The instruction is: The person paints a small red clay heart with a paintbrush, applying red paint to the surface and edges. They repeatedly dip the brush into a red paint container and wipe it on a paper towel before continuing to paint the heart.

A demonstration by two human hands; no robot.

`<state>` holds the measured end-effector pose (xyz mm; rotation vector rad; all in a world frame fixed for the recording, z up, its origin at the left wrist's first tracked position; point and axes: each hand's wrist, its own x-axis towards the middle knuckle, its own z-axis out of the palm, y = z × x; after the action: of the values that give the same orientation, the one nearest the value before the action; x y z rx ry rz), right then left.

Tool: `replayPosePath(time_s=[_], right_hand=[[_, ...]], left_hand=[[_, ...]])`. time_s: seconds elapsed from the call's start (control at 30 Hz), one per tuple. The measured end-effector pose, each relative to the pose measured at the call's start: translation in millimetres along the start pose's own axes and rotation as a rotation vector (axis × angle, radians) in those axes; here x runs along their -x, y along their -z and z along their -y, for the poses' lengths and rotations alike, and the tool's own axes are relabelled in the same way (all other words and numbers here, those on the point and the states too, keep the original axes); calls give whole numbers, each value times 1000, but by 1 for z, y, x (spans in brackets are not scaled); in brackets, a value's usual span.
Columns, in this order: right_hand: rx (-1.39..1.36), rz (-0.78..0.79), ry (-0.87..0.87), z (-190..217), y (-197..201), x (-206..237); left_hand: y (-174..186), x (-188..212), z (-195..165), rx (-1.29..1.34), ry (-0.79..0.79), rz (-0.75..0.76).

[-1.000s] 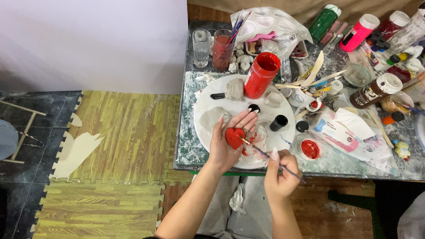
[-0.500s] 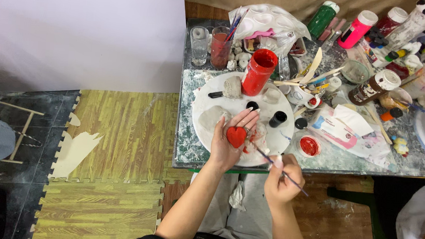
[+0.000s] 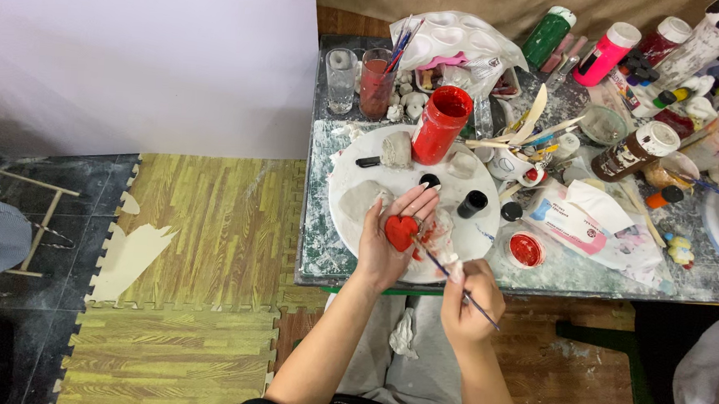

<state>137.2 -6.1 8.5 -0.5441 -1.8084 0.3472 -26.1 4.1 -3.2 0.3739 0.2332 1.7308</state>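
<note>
Resting palm-up over the white round board [image 3: 353,173], the left hand [image 3: 392,243] cradled a small red-painted heart [image 3: 400,231] on its open fingers, not clamped but lying loose against the palm. Compared with the view half a second before, the right hand [image 3: 469,302] had drawn slightly back toward the body, while the thin paintbrush [image 3: 454,275] it pinched between thumb and fingers kept its tip at the heart's lower right edge; I judged that the painting stroke was running along that side, with most of the top face already red. The heart sat just above the table's near edge, its rounded lobes seeming to face the fingertips and its narrow end the wrist, though the shape was small and I could not be sure. The brush lay on a slant, bristles up-left, handle down-right. Beyond it stood a tall red paint pot [image 3: 440,124] and, to the right, a small open jar of red paint [image 3: 526,249].
</note>
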Motion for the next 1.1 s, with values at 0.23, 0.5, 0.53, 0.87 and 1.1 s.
replayPosePath(time_s=[0.23, 0.5, 0.53, 0.87, 1.1], right_hand=[[-389, -184, -495, -21, 0, 5], [-322, -54, -524, -29, 4, -24], [-368, -6, -545, -27, 6, -26], [-255, 110, -412, -27, 6, -29], [-166, 91, 90, -46, 3, -17]], left_hand=[[2, 1, -1, 4, 14, 10], [2, 1, -5, -38, 13, 53], [2, 1, -5, -39, 23, 50], [0, 2, -6, -37, 23, 41], [3, 0, -5, -9, 18, 39]])
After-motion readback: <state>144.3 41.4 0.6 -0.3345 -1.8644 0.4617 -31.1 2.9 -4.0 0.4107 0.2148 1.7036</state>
